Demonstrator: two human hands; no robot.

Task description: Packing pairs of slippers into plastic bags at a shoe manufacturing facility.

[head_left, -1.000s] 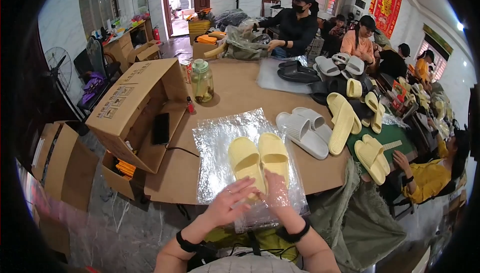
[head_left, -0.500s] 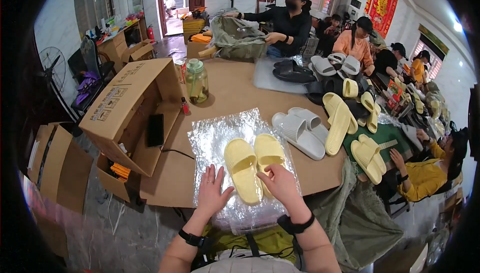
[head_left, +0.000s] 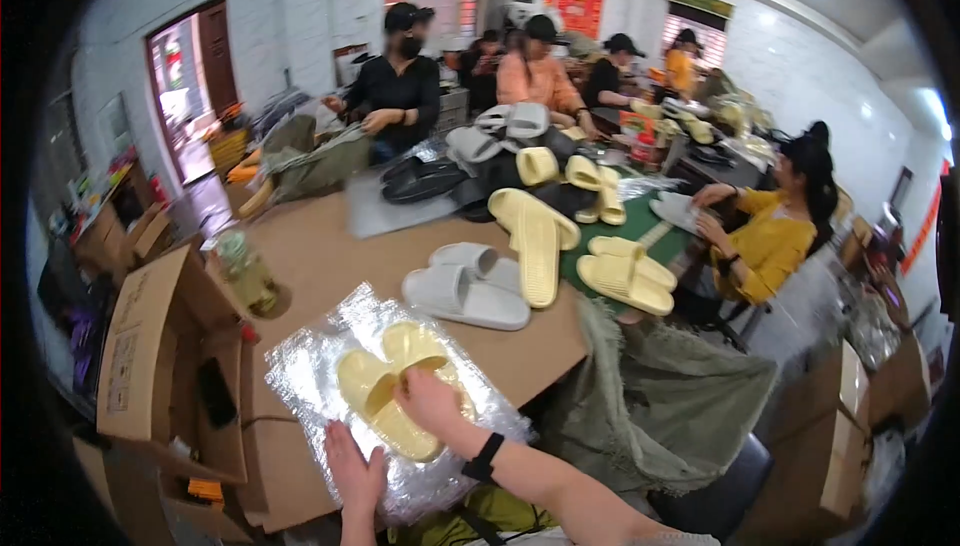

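Observation:
A pair of pale yellow slippers (head_left: 372, 386) lies side by side on a pile of shiny clear plastic bags (head_left: 305, 371) at the table's near edge. Whether film also covers the slippers, I cannot tell. Beside the left slipper my left hand (head_left: 355, 466) rests on the plastic, fingers stretched out, with nothing in it. My right hand (head_left: 432, 404) reaches over the right slipper, its fingers curled in and closed at that slipper's inner edge. Part of this slipper is hidden behind the hand. A black band (head_left: 484, 456) circles my right wrist.
Grey slippers (head_left: 470, 291), stacked yellow slippers (head_left: 540, 246) and black slippers (head_left: 420, 181) lie beyond. An open carton (head_left: 165, 346) holding a phone (head_left: 215, 393) and a bottle (head_left: 247, 276) stand left. A green sack (head_left: 670, 396) hangs at right. A co-worker in yellow (head_left: 775, 246) handles a light slipper.
The view has swung right, so the table and slippers sit further left in the picture. My left hand stays flat by the slippers, and my right hand remains at the right one.

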